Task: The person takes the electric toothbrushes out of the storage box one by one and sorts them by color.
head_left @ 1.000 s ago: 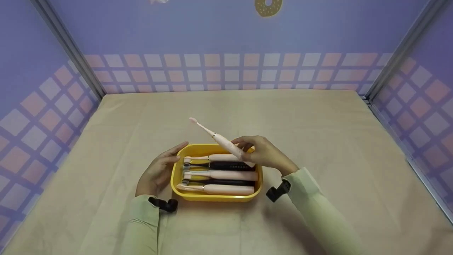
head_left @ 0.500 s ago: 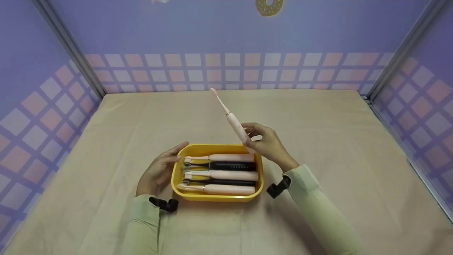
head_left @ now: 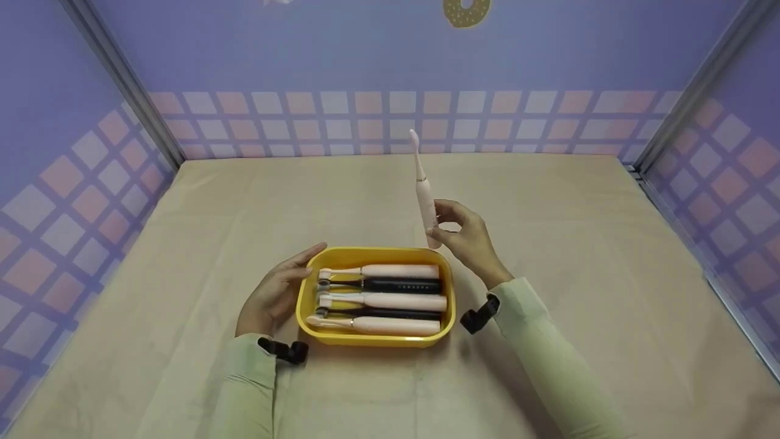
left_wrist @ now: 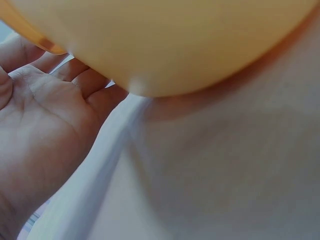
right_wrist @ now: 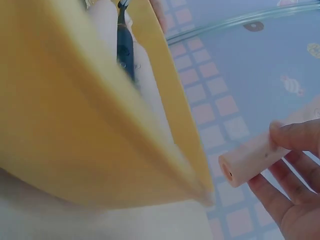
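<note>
In the head view my right hand [head_left: 468, 235] pinches a pale pink electric toothbrush [head_left: 424, 195] by its lower handle. It stands nearly upright, head up, just beyond the far right rim of a yellow bin [head_left: 365, 341]. The right wrist view shows the handle's round base [right_wrist: 229, 171] between thumb and fingers. My left hand [head_left: 274, 296] rests against the bin's left end, its thumb at the rim. In the left wrist view, the fingers [left_wrist: 90, 80] lie fairly straight along the outer wall. Inside the bin are pink toothbrushes [head_left: 399, 326] and black toothbrushes [head_left: 402, 285], side by side.
The bin stands on a table with a beige cloth [head_left: 524, 189]. Behind it rises a purple wall with checked squares [head_left: 402, 102], and similar panels close off both sides. A black wrist camera [head_left: 480, 314] sits on each sleeve.
The right hand has lifted the pink toothbrush up and away from the bin, turning it from a slant to nearly upright. The left hand and the bin stay in place.
</note>
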A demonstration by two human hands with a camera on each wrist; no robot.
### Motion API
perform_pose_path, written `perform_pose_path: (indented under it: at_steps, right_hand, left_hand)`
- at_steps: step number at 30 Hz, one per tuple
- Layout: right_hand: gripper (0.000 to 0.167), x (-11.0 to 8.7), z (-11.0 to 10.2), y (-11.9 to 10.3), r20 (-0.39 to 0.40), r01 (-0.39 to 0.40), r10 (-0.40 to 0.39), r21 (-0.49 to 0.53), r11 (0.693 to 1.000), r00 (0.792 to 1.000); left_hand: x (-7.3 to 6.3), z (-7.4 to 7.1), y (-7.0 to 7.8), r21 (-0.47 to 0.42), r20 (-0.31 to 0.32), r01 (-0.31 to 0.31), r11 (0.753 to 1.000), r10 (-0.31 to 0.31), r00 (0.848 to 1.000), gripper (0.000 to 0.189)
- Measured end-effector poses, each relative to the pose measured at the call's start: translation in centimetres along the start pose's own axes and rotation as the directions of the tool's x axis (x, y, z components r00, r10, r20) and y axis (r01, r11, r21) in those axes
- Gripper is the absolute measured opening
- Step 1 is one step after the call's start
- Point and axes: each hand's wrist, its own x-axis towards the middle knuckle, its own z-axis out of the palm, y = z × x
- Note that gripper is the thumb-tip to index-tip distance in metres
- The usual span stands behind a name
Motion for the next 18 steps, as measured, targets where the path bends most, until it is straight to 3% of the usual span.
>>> perform_pose_path:
  at_steps: [6,10,15,18]
  right_hand:
    - [0.046,0.4,0.0,0.9,0.015,-0.020,0.021,-0.016,1.000,1.000]
    - [0.042,-0.2,-0.2,-0.5,0.019,-0.030,0.030,-0.028,0.999,0.999]
    - [0.040,0.4,-0.2,1.7,0.008,-0.036,0.037,-0.031,0.999,0.999]
    - [0.040,0.8,-0.1,3.3,0.003,-0.058,0.058,-0.045,0.997,0.998]
  left_hand:
    - [0.0,-0.1,-0.1,0.006,-0.007,-0.002,1.000,0.002,1.000,0.057]
    - [0.0,0.1,-0.1,-0.009,-0.008,-0.003,1.000,0.003,1.000,0.056]
    - [0.1,0.2,-0.1,-0.026,-0.033,0.004,1.000,-0.004,0.999,0.056]
    - [0.1,0.1,-0.1,-0.005,-0.016,-0.004,1.000,0.004,1.000,0.056]
